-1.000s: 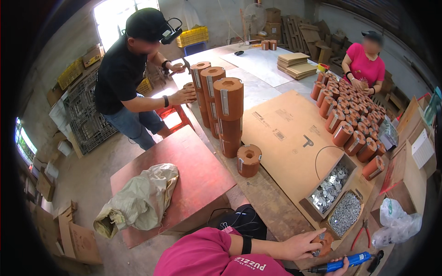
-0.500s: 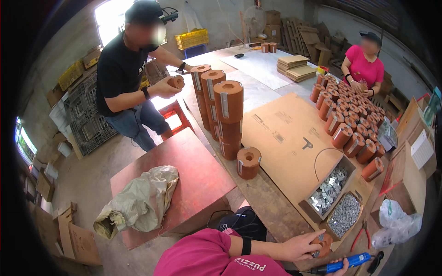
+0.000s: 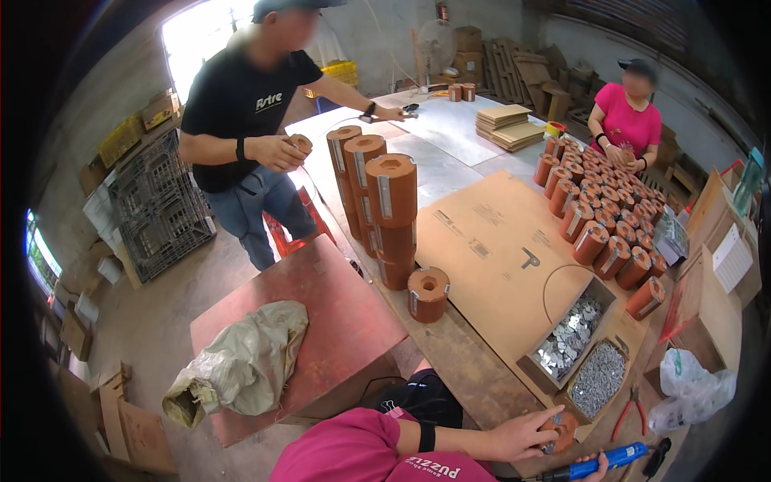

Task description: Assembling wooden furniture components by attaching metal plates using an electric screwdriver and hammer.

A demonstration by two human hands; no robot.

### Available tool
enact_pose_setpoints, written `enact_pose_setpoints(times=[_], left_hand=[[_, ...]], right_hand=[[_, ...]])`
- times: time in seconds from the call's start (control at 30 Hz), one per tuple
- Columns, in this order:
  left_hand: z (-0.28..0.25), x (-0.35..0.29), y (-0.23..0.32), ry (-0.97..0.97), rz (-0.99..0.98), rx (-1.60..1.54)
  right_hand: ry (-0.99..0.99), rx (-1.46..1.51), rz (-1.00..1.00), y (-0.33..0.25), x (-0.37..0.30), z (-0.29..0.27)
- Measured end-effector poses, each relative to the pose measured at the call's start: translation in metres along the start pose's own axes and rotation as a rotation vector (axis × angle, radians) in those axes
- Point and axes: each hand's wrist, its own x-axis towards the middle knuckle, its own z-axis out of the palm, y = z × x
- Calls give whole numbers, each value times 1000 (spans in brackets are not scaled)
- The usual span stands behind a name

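My left hand (image 3: 524, 435) grips a short brown cylinder (image 3: 567, 430) at the near table edge, its index finger stretched along the top. My right hand (image 3: 594, 469), mostly cut off by the lower edge, is closed around a blue electric screwdriver (image 3: 617, 456). The driver lies level beside the cylinder, its shaft pointing left. Just beyond are a box of flat metal plates (image 3: 569, 336) and a box of small screws (image 3: 598, 377). Red-handled pliers (image 3: 629, 415) lie to the right of the cylinder. Any fastener under the left fingers is hidden.
Stacked brown cylinders (image 3: 393, 193) and a single one (image 3: 428, 295) stand along the table's left edge. Many more cylinders (image 3: 590, 241) fill the right side. A sack (image 3: 249, 353) lies on a red tabletop (image 3: 337, 297). Two co-workers stand at the left and far right.
The co-worker at the left has leaned in and reached an arm across the table toward a small dark object. My hands stay almost in place; the view has shifted slightly.
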Motion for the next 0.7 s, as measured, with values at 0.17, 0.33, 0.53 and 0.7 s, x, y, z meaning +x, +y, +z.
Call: enact_pose_setpoints(times=[0.17, 0.33, 0.53, 0.7], left_hand=[[1, -1, -1, 1, -3, 4], [0, 0, -2, 9, 7, -2], [-2, 1, 2, 6, -2, 11], [-4, 2, 1, -49, -41, -33]], right_hand=[[-40, 0, -21, 0, -1, 0], [-16, 10, -26, 1, 0, -1], [-14, 9, -15, 0, 3, -1], [-12, -12, -38, 1, 4, -4]])
